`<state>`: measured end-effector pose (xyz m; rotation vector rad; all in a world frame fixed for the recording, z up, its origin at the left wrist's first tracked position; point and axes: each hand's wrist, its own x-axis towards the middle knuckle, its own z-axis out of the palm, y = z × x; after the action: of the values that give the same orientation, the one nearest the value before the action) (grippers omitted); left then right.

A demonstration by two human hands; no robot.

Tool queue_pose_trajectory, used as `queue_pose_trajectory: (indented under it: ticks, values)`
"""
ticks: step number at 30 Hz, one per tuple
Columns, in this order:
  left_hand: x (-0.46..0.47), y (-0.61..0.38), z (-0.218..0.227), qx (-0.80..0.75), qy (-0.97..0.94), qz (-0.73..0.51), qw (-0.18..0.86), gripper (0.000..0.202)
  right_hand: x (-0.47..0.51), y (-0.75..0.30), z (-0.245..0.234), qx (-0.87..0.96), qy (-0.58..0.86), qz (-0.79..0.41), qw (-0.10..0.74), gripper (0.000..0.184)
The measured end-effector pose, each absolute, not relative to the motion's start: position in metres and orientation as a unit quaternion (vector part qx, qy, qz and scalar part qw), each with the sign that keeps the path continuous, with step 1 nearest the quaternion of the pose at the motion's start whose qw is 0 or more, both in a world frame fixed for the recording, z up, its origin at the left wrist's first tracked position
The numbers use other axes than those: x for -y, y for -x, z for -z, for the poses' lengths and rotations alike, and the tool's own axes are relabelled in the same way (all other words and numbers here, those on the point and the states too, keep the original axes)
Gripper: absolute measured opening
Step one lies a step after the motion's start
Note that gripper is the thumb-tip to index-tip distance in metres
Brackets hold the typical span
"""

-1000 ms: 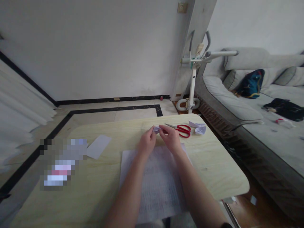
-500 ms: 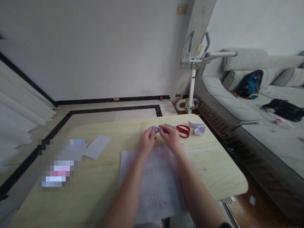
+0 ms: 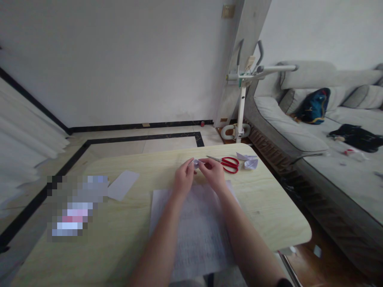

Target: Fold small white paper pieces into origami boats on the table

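Between my two hands is a small piece of folded white paper (image 3: 196,163), mostly covered by the fingers. My left hand (image 3: 184,174) pinches its left side, and my right hand (image 3: 212,171) pinches its right side. Both hands are above the wooden table, just beyond a large printed sheet (image 3: 200,227) that lies under my forearms. Red-handled scissors (image 3: 229,164) lie just right of my right hand, blades pointing left. Farther right are folded white paper pieces (image 3: 250,164).
A blank sheet of paper (image 3: 123,185) rests on the left of the table (image 3: 269,211), beside a pixelated patch. Past the table's right edge stand a grey sofa (image 3: 299,139) and white exercise equipment (image 3: 242,103). A white curtain (image 3: 26,135) hangs at left.
Both hands keep their pinch on the paper, whose visible part has turned slightly and looks more rounded. The rest of the scene has only shifted a little with the camera.
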<state>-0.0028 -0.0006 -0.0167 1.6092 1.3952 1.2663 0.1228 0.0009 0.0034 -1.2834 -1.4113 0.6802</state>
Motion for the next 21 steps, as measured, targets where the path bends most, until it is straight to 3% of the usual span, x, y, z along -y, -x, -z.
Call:
queue_pose_trajectory:
  ticks: [8, 21]
  values:
    - [-0.0008, 0.0033, 0.0159, -0.534, -0.635, -0.491, 0.264, 0.033, -0.0016, -0.1213, 0.0017, 0.6, 0.547, -0.291, 0.505, 0.017]
    - [0.0, -0.0016, 0.0077, -0.524, -0.536, -0.537, 0.387, 0.032, -0.0023, -0.1183, 0.004, 0.591, 0.543, -0.301, 0.515, 0.013]
